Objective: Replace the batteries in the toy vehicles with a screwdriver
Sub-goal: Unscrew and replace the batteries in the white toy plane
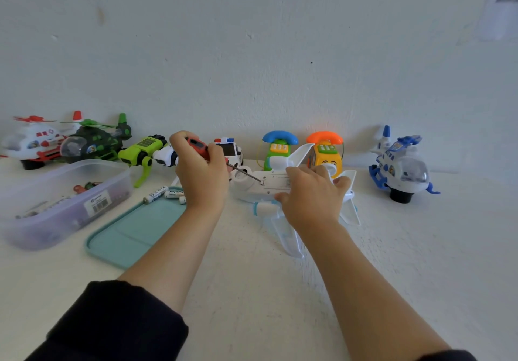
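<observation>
Toy plane (pixel 273 185): belly-up on the tabletop (pixel 252 290), pinned under the flat right hand (pixel 311 192). Left hand (pixel 200 170), its grip wrapped round the red screwdriver (pixel 197 145), tip at the plane's hatch screw. Step, by judgement: working the screw; next needs steady downward turning. Left of plane: one teal lid (pixel 131 234), three loose batteries (pixel 165 194), one tub (pixel 64 201). Behind plane: three helicopters, two toy phones, one police car (pixel 230 149).

The left hand (pixel 200 173) covers most of the screwdriver (pixel 215 156) handle, and the right hand (pixel 311 192) hides the middle of the toy plane (pixel 269 184). What lies in the clear tub (pixel 64 201) is a blur; its near end is smeared. A pale sheet (pixel 501 2) on the wall runs off the right edge. The battery (pixel 155 194) lettering is too small to read fully.
</observation>
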Tool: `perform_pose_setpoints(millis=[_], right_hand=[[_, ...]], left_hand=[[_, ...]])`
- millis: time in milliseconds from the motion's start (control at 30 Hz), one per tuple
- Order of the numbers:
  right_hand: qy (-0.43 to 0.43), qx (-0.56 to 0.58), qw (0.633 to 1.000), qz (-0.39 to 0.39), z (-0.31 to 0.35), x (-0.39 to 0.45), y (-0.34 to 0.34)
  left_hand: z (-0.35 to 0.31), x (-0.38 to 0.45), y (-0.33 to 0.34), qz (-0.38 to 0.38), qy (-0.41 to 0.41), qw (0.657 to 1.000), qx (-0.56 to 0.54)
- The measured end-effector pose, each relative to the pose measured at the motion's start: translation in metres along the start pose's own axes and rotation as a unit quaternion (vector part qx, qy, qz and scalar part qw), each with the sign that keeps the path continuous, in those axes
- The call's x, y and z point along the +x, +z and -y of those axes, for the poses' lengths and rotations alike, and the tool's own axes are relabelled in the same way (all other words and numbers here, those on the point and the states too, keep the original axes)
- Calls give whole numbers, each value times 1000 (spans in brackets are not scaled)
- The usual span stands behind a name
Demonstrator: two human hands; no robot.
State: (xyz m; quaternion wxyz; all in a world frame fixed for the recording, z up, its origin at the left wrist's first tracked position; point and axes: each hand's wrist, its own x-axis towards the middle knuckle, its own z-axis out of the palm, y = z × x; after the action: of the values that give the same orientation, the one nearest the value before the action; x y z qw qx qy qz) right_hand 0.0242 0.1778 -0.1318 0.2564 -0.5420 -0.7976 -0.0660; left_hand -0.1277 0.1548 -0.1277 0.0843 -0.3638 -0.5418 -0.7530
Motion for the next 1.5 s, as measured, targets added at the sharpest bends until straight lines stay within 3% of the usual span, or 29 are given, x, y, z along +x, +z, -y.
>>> perform_pose_setpoints(millis=[767, 1000, 1300, 1500], right_hand=[[9, 13, 1000, -3, 0, -1, -1], [14, 16, 1000, -6, 0, -3, -1], [-1, -27, 1000, 2, 2, -3, -1], [-10, -42, 999, 3, 2, -6, -1]], left_hand=[[-9, -6, 0, -4, 22, 999, 26], [1, -3, 2, -14, -92, 995, -18], [-2, -6, 3, -44, -159, 983, -76], [4, -4, 4, -76, -261, 957, -100]])
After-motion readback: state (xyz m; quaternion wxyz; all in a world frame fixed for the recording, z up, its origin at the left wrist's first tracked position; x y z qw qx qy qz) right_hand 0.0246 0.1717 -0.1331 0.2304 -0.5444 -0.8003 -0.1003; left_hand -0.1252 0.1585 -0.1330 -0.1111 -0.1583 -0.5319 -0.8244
